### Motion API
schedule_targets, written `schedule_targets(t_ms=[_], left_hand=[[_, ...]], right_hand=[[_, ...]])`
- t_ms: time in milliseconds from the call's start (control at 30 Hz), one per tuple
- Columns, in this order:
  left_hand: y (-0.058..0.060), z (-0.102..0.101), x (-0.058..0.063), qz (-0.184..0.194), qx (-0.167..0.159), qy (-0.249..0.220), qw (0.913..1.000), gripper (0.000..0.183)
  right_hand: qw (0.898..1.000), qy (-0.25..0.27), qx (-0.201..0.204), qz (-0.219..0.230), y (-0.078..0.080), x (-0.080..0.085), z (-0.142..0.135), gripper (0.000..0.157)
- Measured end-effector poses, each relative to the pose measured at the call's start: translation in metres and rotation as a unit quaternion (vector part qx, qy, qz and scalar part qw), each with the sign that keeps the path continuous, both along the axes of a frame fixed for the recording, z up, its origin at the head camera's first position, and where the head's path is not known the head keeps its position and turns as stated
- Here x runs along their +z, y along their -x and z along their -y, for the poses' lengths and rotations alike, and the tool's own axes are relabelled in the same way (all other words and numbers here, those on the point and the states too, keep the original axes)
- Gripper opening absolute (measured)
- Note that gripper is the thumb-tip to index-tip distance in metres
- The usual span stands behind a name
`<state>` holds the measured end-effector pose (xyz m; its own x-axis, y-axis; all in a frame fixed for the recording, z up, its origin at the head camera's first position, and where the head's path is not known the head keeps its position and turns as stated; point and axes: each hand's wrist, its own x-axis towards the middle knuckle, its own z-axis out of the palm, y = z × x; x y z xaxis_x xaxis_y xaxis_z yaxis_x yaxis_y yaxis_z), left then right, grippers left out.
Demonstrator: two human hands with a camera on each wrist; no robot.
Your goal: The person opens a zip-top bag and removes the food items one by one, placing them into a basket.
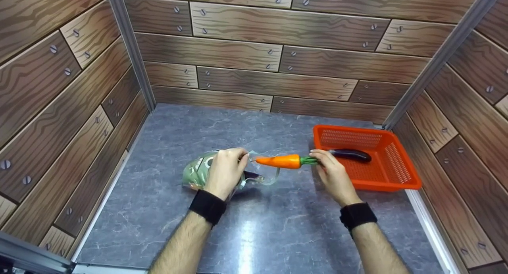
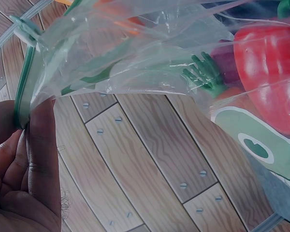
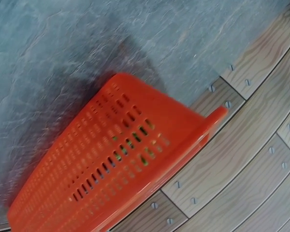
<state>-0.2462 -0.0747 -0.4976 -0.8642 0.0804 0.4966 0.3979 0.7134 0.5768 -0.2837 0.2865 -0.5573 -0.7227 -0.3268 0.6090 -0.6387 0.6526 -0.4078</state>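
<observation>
Here we see the carrot (image 1: 283, 161) held nearly level above the table (image 1: 274, 222), its pointed end toward the left hand and its leafy end toward the right. Our right hand (image 1: 335, 174) has thumb and fingers clamped on the green leaves, presumably because gripping the far end leaves the orange body bare and the tip leading. The right wrist view shows no fingers, so we judge that grip from the head view alone.

Our left hand (image 1: 224, 170) pinches the green rim of the bag (image 1: 196, 170) between thumb and finger. We take this to be because the clear plastic is limp and would sag together without a lift at the edge. The carrot overlaps the bag's mouth from above; whether its tip is within the rim we cannot tell.

The bag lies on its side, mouth facing right, perhaps because it is too soft to stand; a red vegetable (image 2: 266, 72) shows inside it. The basket (image 1: 408, 186) sits just beyond the right hand, within easy reach, we would say, and an eggplant (image 1: 351, 155) lies in it.
</observation>
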Motion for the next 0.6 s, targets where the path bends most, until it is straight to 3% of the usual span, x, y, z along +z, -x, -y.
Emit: schedule_targets(t_ms=[600], left_hand=[[0.000, 0.001, 0.000, -0.007, 0.003, 0.002, 1.0000, 0.012]], right_hand=[[0.999, 0.022, -0.026, -0.038, 0.002, 0.003, -0.042, 0.046]])
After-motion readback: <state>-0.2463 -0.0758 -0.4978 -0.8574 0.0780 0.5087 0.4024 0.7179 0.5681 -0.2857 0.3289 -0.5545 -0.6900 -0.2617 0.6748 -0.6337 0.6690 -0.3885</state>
